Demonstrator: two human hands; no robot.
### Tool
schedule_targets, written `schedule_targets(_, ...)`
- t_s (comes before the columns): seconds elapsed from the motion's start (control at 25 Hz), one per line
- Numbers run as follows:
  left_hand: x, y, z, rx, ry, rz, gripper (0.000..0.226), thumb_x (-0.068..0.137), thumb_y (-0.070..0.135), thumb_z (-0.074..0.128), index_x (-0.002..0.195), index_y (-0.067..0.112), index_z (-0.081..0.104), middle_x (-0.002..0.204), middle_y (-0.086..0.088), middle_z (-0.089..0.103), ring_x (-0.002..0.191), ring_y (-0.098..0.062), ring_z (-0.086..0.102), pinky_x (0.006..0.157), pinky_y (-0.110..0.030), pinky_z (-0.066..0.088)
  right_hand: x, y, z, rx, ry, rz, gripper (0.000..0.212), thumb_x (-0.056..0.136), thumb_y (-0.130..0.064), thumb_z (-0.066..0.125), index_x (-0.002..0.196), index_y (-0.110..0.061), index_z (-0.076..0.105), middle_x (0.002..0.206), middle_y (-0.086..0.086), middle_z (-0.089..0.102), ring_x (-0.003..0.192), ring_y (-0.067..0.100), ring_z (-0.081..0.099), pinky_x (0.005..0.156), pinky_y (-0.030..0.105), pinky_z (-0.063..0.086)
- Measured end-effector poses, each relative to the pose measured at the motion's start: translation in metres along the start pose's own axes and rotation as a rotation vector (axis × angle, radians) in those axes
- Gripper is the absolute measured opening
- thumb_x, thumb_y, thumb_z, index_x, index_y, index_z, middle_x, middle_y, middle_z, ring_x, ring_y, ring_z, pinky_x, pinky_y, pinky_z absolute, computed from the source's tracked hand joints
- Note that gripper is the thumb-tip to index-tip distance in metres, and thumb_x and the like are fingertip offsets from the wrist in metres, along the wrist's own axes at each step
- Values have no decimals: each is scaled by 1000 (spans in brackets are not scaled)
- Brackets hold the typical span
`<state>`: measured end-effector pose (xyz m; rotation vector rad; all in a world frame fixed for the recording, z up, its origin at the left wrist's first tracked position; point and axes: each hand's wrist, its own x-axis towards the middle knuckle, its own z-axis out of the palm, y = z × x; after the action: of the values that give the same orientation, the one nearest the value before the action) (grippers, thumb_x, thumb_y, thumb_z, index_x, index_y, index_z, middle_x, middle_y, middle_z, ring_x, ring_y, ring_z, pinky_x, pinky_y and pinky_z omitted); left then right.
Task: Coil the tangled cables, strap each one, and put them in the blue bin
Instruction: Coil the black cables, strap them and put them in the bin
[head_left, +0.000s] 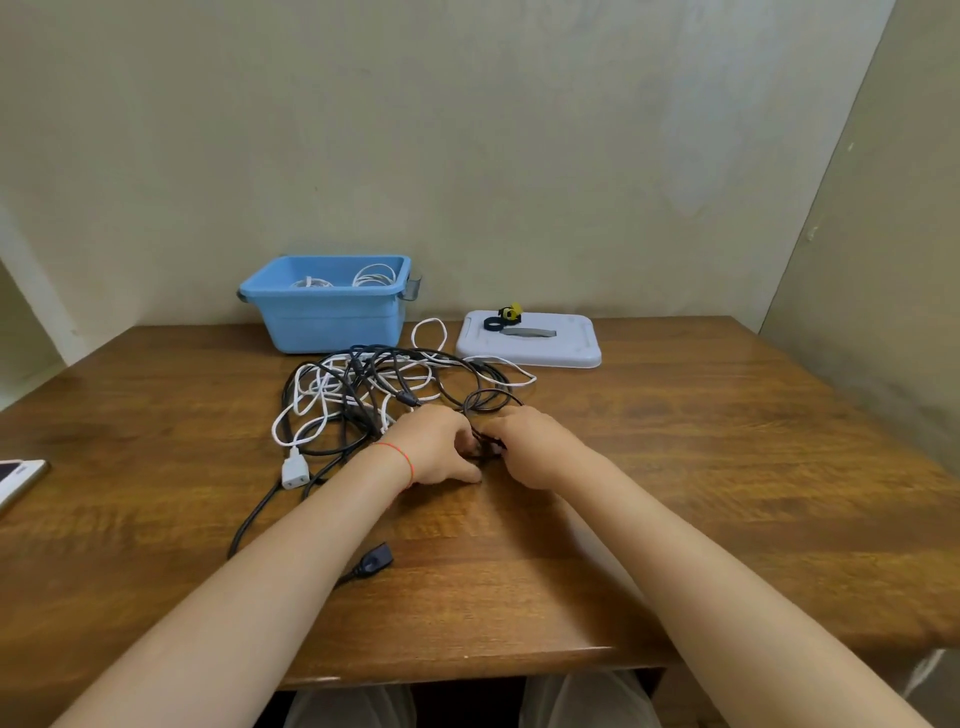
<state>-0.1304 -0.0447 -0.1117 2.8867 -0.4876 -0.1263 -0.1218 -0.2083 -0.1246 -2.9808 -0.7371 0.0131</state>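
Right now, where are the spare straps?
In the head view, the straps lie on the white lid, far right of centre, just right of the blue bin and beyond the cable tangle.

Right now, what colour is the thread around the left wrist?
Red-orange: a thin thread circling the wrist just behind the left hand, seen clearly in the head view.

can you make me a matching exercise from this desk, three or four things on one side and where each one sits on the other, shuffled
Things
1. blue bin
2. white lid
3. phone
4. black plug

Places
A. at the table's left edge
B. near the front, between the forearms
C. by the wall, left of the lid, white coils inside
D. by the wall, straps on top

Pairs: 1-C, 2-D, 3-A, 4-B
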Motion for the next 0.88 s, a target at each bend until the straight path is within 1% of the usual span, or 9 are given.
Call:
schedule_targets(0.08, -4, -3, -1, 66, 118, 17, 17, 88, 37, 67, 98, 26, 75, 99, 4, 70, 96, -20, 64, 80, -33, 53, 2, -10, 3, -25, 26, -17, 28, 93, -14, 55, 120, -17, 62, 120, 7, 59, 110, 29, 55, 88, 38, 48)
schedule_targets(0.2, -7, -9, 0, 87, 284, -39, 17, 94, 38, 59, 98, 30, 73, 100, 6, 70, 98, -20, 64, 81, -35, 53, 2, -19, 4, -12, 11, -3, 16, 94, -11, 53, 108, -11, 60, 115, 10, 57, 107, 29, 55, 83, 36, 46)
schedule_targets(0.32, -6, -18, -5, -25, 445, -182, 19, 100, 34, 51, 103, 23, 67, 101, 0, 70, 97, -25, 64, 74, -33, 47, -3, -21, -15, 192, -120, 57, 15, 98, -12, 45, 109, -10, 54, 112, 9, 57, 101, 27, 55, 79, 35, 44)
schedule_targets(0.4, -2, -23, -14, -145, 520, -252, 19, 102, 30, 45, 102, 18, 61, 95, -4, 68, 91, -28, 63, 68, -33, 43, -6, -22, -32, 324, -192, 90, 22, 99, -14, 45, 113, -6, 58, 112, 8, 60, 101, 26, 56, 81, 36, 43)
schedule_targets(0.52, 2, -23, -27, -247, 566, -277, 19, 105, 28, 39, 100, 16, 53, 89, -4, 62, 85, -27, 57, 68, -36, 41, -12, -28, -50, 362, -215, -24, 24, 101, -33, 51, 97, -17, 68, 92, -6, 61, 85, 13, 56, 74, 28, 41)
schedule_targets(0.6, 3, -18, -32, -314, 567, -263, 18, 104, 27, 40, 97, 16, 52, 86, -4, 62, 83, -27, 57, 68, -36, 41, -19, -29, -62, 453, -188, -100, 22, 97, -37, 59, 86, -22, 70, 77, -8, 58, 70, 8, 51, 66, 24, 40)
schedule_targets(0.68, 4, -19, -37, -451, 536, -265, 15, 101, 26, 45, 94, 17, 55, 84, -4, 64, 82, -27, 60, 68, -36, 44, -27, -22, -76, 760, -169, -170, 22, 97, -29, 60, 79, -20, 69, 68, -3, 51, 60, 9, 45, 61, 21, 41)
schedule_targets(0.76, 6, -24, -45, -644, 510, -307, 11, 96, 29, 53, 89, 22, 59, 87, -3, 66, 86, -25, 63, 74, -35, 49, -34, -10, -88, 1203, -144, -271, 25, 97, -24, 57, 73, -19, 63, 65, 5, 38, 56, 12, 36, 58, 20, 40)
schedule_targets(0.88, 1, -23, -61, -988, 538, -278, 15, 87, 34, 58, 96, 27, 68, 108, 0, 66, 95, -21, 64, 86, -44, 58, -33, 13, -91, 1747, -13, -322, 24, 94, -33, 55, 77, -16, 53, 63, 1, 30, 56, 13, 30, 60, 25, 40)
